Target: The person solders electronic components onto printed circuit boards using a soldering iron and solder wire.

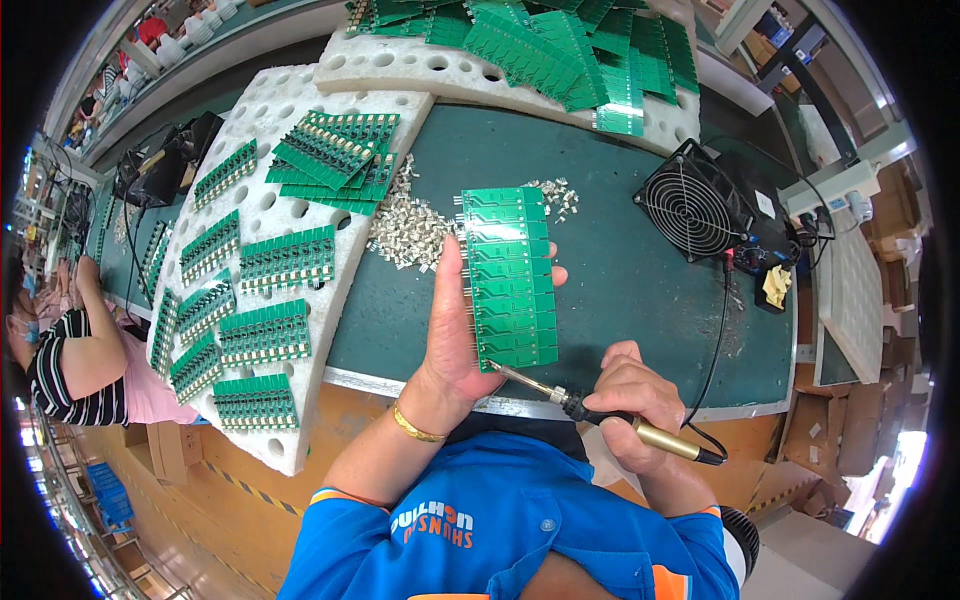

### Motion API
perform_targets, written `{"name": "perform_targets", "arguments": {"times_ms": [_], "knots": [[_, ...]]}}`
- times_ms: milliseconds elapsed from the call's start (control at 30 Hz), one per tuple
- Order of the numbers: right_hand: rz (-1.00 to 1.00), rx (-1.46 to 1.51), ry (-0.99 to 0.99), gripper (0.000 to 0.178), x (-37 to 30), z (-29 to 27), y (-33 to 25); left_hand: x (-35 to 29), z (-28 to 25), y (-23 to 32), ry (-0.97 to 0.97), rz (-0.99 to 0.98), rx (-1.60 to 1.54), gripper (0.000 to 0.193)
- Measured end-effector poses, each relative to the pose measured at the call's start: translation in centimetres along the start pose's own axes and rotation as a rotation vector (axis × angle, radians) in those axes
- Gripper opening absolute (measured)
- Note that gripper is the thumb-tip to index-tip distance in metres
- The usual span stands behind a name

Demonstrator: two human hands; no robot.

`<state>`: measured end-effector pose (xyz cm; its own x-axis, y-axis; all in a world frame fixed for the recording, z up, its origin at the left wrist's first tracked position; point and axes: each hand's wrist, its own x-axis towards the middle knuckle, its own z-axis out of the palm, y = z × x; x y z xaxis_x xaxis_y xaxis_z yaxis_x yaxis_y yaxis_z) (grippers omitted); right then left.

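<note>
- Panel (508, 278) lies flat on left hand (452, 335), thumb pinching its edge (steadying it).
- Right hand (632, 400) is wrapped around iron (600, 418), tip at the panel's near corner.

A dark green tabletop (640, 270) with a metal edge runs across a workshop; orange-brown floor (180, 500) lies below, daylight glaring at the lower right.

The person wears a bright blue short-sleeved polo shirt (520, 520) with orange-and-white trim at the sleeve hems and orange lettering on the chest. Just above the shirt's left sleeve, a thin gold bangle (415, 428) circles the left wrist; both forearms are bare.
</note>
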<state>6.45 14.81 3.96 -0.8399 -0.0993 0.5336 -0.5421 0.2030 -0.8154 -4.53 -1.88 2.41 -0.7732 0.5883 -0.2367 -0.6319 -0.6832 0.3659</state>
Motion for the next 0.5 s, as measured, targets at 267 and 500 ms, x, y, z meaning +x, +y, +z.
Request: {"name": "perform_targets", "arguments": {"times_ms": [267,500], "knots": [[0.016,0.012,-0.018,0.022,0.05,-0.38,0.29,0.13,-0.09,-0.3,-0.015,-0.013,-0.037,0.07],[0.038,0.035,-0.008,0.023,-0.06,-0.28,0.37,-0.02,-0.25,-0.33,0.002,-0.031,0.039,0.069]]}}
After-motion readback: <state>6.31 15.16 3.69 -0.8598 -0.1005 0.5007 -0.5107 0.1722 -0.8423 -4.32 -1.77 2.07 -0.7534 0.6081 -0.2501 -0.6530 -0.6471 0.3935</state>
